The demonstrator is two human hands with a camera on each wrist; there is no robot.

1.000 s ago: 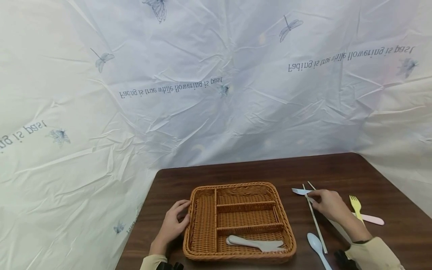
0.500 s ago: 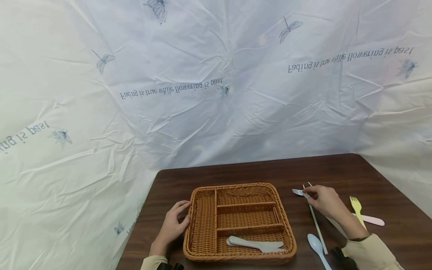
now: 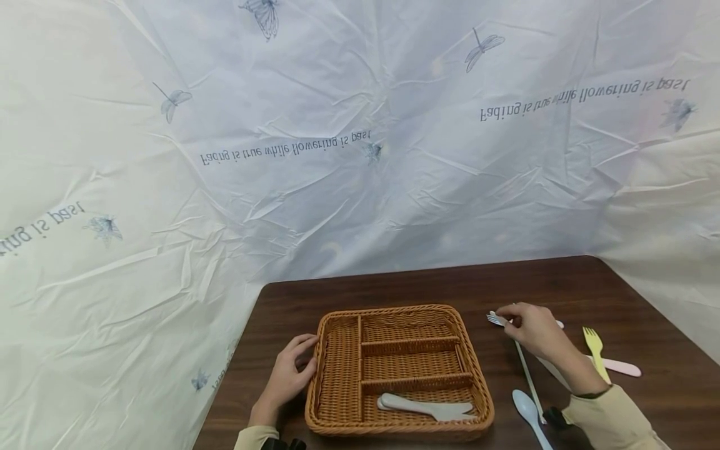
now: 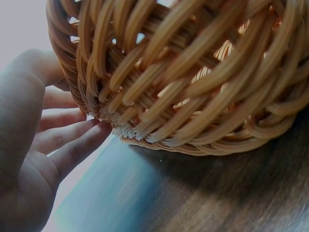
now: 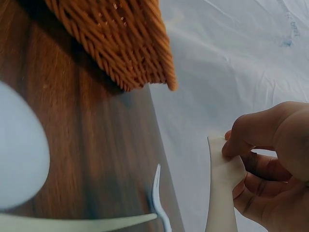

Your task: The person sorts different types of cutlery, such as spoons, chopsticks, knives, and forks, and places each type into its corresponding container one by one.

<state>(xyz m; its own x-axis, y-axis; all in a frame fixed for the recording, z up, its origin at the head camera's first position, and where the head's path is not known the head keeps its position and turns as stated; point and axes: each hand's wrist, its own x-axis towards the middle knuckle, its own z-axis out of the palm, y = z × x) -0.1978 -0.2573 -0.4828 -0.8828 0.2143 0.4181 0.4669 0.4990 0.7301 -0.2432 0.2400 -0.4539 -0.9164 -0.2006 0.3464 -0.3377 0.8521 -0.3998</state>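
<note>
My left hand [image 3: 289,372] rests against the left side of a wicker basket [image 3: 315,387]; in the left wrist view its fingers [image 4: 79,145] touch the outer weave, fairly straight. My right hand [image 3: 537,331] pinches a pale plastic knife [image 5: 222,188] between thumb and fingers, to the right of the basket. Part of that knife shows below the hand in the head view. Beneath the hand lies a light blue fork [image 3: 495,319], its middle hidden. A pale chopstick [image 3: 529,381] slants toward me, and the tip of another shows beyond the hand.
Pale knives [image 3: 427,406] lie in the basket's front right compartment. A light blue spoon [image 3: 525,406] lies right of the basket. Farther right, a yellow fork [image 3: 593,344] crosses a pink handle [image 3: 621,366]. The dark wooden table [image 3: 394,284] ends at a hanging cloth [image 3: 360,206].
My right hand has shifted slightly left and up with the knife, whose end now shows above the fork's tines. The fork's handle end has come into view. My left hand and the basket stay put.
</note>
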